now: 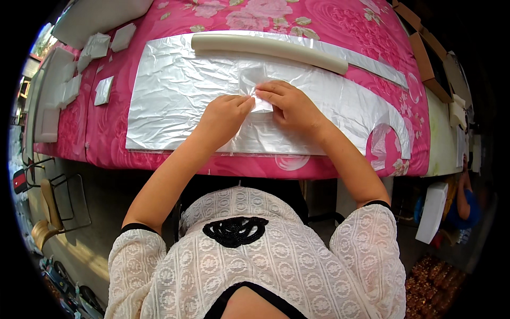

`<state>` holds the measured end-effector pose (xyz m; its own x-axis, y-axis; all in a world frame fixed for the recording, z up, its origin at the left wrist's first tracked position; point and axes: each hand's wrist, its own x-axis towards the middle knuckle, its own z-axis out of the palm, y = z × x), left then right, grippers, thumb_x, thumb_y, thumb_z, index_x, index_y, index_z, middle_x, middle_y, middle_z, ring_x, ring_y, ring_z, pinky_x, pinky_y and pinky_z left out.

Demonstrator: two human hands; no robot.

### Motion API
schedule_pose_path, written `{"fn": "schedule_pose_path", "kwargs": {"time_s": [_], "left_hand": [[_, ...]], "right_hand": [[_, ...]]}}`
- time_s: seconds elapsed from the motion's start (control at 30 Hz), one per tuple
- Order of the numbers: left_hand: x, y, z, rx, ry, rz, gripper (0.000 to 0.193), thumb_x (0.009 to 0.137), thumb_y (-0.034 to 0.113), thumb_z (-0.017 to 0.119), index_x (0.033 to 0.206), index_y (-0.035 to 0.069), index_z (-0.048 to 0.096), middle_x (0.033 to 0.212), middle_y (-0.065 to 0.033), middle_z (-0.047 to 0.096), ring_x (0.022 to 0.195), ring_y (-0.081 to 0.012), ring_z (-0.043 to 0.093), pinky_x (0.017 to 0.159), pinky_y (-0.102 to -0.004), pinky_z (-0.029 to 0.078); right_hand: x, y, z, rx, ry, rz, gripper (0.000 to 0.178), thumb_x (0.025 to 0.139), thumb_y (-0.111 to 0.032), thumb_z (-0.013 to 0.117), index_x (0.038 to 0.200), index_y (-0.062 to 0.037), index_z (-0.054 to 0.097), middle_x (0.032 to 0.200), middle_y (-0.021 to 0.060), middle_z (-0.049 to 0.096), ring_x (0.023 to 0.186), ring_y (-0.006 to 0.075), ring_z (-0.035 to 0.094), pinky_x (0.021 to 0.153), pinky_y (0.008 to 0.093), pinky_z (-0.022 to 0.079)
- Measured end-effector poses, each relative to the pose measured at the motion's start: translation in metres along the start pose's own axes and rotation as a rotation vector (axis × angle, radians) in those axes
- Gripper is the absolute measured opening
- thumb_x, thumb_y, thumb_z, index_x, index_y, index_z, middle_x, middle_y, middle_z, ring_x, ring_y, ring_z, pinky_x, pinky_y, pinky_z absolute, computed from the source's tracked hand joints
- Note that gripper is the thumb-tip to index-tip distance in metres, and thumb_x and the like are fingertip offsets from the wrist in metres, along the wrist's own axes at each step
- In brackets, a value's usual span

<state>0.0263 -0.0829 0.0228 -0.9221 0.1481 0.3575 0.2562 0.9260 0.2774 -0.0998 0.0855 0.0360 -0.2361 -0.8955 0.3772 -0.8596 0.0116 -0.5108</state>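
A: Grip?
B: We see left fingers (247, 101) and right fingers (271, 96) nearly closed, pinching thin film (263, 106) over silver sheeting (175, 101), 2 sides probably for tautness.
A: Tube (268, 48)?
B: Likely weighing the sheeting down.

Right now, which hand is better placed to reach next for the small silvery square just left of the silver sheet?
Probably the left hand: it is nearer the silvery square; the right hand would have to reach past it.
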Motion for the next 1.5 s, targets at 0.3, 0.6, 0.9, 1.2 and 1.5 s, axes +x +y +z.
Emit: {"fn": "schedule_pose_path", "kwargs": {"time_s": [0.3,0.6,0.9,1.2,1.5], "left_hand": [[-0.036,0.017,-0.015,-0.195,0.061,-0.004,0.036,0.069,0.004,0.064,0.105,0.002,0.06,0.099,-0.0121,0.066,0.09,-0.0266,0.064,0.078,-0.0369,0.05],[-0.003,0.009,-0.013,-0.508,0.031,-0.714,0.065,0.079,0.019,0.066,0.129,-0.012,0.038,0.076,-0.0155,0.067,0.067,-0.0241,0.066,0.062,-0.0305,0.05],[0.003,-0.004,-0.01,-0.692,-0.049,-0.897,0.077,0.078,0.017,0.068,0.134,-0.013,0.025,0.072,-0.015,0.066,0.063,-0.0177,0.064,0.06,-0.0269,0.049],[0.012,0.003,-0.025,-0.697,-0.127,-0.964,0.074,0.079,0.012,0.066,0.135,-0.012,0.026,0.083,-0.0158,0.066,0.063,-0.0145,0.063,0.06,-0.0253,0.049],[0.003,0.023,0.006,0.044,0.086,-0.22,0.072,0.081,0.029,0.063,0.135,-0.006,0.031,0.138,-0.0225,0.036,0.131,-0.0357,0.031,0.106,-0.0446,0.026]], "right_hand": [[-0.025,-0.014,0.018,0.081,0.045,-0.044,0.027,0.068,0.003,0.064,0.092,-0.0076,0.066,0.09,0.0032,0.065,0.082,0.0226,0.059,0.071,0.0312,0.049],[0.019,-0.008,0.002,0.393,-0.162,0.867,0.028,0.082,-0.024,0.061,0.07,0.0003,0.067,0.056,0.0077,0.062,0.052,0.0143,0.059,0.055,0.0281,0.045],[0.031,-0.012,0.003,0.319,-0.183,0.88,0.031,0.084,-0.026,0.058,0.07,-0.0009,0.067,0.054,0.0081,0.062,0.049,0.0164,0.06,0.054,0.0305,0.048],[0.033,-0.007,0.005,0.288,-0.199,0.899,0.03,0.083,-0.026,0.058,0.067,-0.0014,0.066,0.053,0.0082,0.061,0.049,0.0165,0.06,0.056,0.031,0.048],[0.033,-0.008,0.004,0.312,-0.197,0.905,0.03,0.082,-0.025,0.059,0.065,-0.0011,0.065,0.052,0.0082,0.061,0.047,0.0156,0.06,0.056,0.0296,0.048]]}}
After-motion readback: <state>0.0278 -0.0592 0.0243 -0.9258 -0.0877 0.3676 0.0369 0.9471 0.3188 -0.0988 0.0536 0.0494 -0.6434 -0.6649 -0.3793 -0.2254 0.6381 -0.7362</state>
